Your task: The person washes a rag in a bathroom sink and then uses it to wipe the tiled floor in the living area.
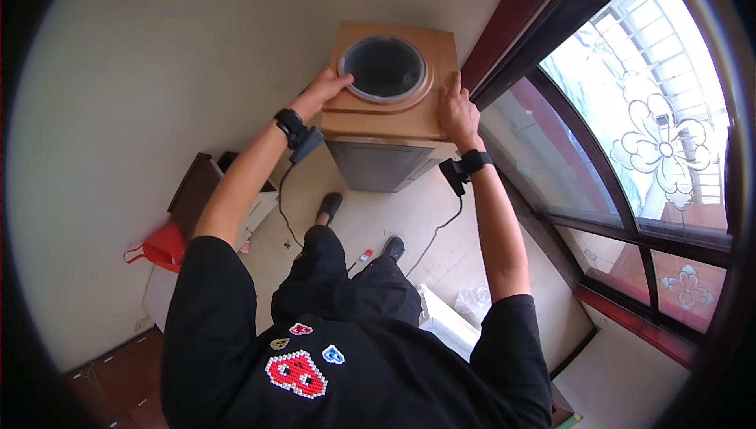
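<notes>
Before me stands a gold-coloured boxy appliance point(387, 124) with a round, dark, see-through window point(384, 67) in its upper face and a grey panel point(378, 163) below. My left hand point(328, 87) holds its left edge, the thumb lying by the window's pale rim. On the opposite side, my right hand point(459, 109) grips the right edge, its index finger stretched along it. The fingertips beyond both edges are partly hidden. Each wrist wears a black band with a cabled device.
A wall lies left and behind; a framed glass door or window point(632, 231) stands right. Left are a brown cabinet point(190, 189) and a red bag point(160, 247). A small red-and-white item point(367, 254), a clear plastic bag point(472, 305) and a white box-like object point(447, 321) lie low down.
</notes>
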Action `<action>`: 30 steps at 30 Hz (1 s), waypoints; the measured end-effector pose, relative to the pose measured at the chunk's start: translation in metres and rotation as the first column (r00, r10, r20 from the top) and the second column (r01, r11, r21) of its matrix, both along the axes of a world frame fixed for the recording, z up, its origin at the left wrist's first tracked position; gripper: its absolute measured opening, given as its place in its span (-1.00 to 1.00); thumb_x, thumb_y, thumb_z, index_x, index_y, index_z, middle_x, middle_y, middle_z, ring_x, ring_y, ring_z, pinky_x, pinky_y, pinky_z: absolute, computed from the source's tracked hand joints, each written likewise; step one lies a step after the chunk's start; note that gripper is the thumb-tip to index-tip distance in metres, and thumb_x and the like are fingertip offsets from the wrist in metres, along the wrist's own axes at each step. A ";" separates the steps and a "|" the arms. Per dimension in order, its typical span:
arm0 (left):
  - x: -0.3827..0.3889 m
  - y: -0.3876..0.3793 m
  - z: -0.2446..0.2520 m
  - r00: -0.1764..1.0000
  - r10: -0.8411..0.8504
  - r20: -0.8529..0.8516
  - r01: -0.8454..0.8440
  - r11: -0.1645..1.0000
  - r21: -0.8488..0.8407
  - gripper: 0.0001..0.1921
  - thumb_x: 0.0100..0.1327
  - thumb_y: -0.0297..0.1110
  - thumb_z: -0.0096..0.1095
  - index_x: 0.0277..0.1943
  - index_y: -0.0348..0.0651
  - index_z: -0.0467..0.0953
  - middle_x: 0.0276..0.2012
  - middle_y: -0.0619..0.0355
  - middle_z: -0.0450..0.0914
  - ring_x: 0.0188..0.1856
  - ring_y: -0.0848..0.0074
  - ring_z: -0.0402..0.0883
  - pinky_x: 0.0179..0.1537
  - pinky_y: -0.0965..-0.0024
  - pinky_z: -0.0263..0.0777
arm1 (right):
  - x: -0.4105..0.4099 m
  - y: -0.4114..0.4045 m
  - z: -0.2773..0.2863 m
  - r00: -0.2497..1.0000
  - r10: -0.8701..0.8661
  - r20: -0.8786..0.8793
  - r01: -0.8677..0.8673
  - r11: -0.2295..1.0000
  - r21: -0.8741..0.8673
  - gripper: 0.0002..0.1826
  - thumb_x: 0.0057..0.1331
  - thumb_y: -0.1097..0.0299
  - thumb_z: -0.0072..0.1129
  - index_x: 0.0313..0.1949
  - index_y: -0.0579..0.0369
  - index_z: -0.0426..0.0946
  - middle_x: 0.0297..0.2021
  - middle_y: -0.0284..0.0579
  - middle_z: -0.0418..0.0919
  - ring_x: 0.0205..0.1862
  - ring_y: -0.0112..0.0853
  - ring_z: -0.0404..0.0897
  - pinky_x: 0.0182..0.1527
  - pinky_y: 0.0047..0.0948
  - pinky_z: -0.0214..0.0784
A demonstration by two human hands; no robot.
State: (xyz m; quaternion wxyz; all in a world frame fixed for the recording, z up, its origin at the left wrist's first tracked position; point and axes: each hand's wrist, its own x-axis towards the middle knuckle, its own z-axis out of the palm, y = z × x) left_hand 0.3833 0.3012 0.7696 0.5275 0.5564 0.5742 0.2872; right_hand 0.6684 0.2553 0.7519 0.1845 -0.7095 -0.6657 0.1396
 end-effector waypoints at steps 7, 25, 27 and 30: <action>-0.061 0.073 0.014 0.992 -0.124 -0.002 0.122 0.984 -0.129 -0.65 0.24 -0.23 0.10 -0.11 -0.42 0.43 -0.24 0.09 0.55 -0.24 0.47 0.51 -0.22 0.39 0.40 | -0.076 0.039 0.009 0.988 -0.136 0.074 0.136 0.991 -0.003 -0.37 0.30 0.09 -0.25 0.25 0.20 -0.07 -0.26 0.27 0.45 -0.36 0.11 0.53 -0.36 -0.03 0.39; -0.064 0.179 -0.012 0.721 -0.558 -0.411 0.651 0.748 0.127 -0.57 0.18 -0.15 0.11 -0.10 -0.41 0.38 -0.28 -0.14 0.52 -0.28 0.24 0.49 -0.21 0.25 0.33 | -0.181 -0.008 -0.011 0.700 -0.591 -0.401 0.643 0.766 -0.008 -0.33 0.34 0.26 -0.20 0.29 0.25 -0.26 -0.16 0.44 0.28 -0.16 0.14 0.34 -0.08 -0.13 0.21; -0.058 0.181 0.008 0.663 -0.577 -0.477 0.687 0.722 0.084 -0.67 0.17 -0.23 0.11 -0.20 -0.41 0.44 -0.34 -0.18 0.53 -0.29 0.20 0.51 -0.22 0.22 0.32 | -0.211 -0.016 -0.020 0.672 -0.597 -0.439 0.704 0.699 0.126 -0.28 0.32 0.28 -0.15 0.29 0.28 -0.33 -0.14 0.43 0.21 -0.18 0.13 0.33 -0.08 -0.13 0.21; -0.091 0.210 -0.007 0.589 -0.505 -0.631 0.651 0.759 0.001 -0.63 0.15 -0.29 0.09 -0.07 -0.40 0.33 -0.31 0.04 0.49 -0.31 0.45 0.42 -0.27 0.37 0.32 | -0.269 -0.014 -0.022 0.658 -0.647 -0.385 0.735 0.663 0.143 -0.25 0.31 0.27 -0.12 0.29 0.29 -0.33 -0.18 0.36 0.25 -0.25 0.08 0.34 -0.16 -0.17 0.24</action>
